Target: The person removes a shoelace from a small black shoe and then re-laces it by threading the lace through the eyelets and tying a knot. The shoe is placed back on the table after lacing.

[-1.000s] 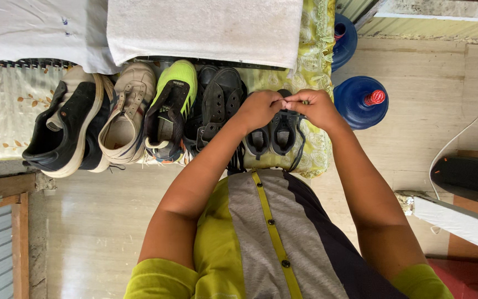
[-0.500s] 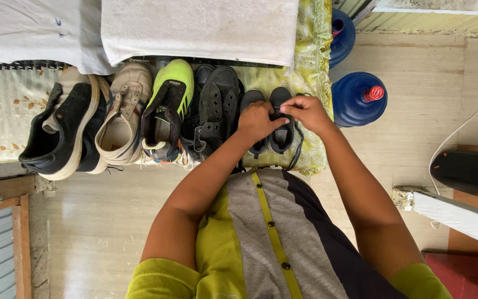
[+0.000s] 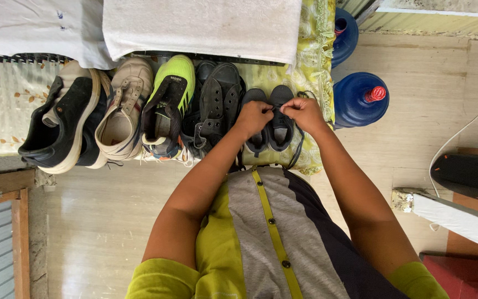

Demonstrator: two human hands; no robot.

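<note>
Lace pinched by left hand (image 3: 254, 117) and right hand (image 3: 304, 113), met over small dark shoe (image 3: 281, 126); toe pointing away, right hand nearer.

Small dark shoes (image 3: 272, 119): one pair, black-grey, standing side by side and touching on a yellow patterned cloth (image 3: 312, 66), toes pointing away from the person. The pair is at the right end of a shoe row, just beside a black sandal (image 3: 217, 105). Both openings face up. A dark lace (image 3: 300, 145) hangs from the right shoe over the cloth edge. The upper parts are partly hidden by the hands.
</note>
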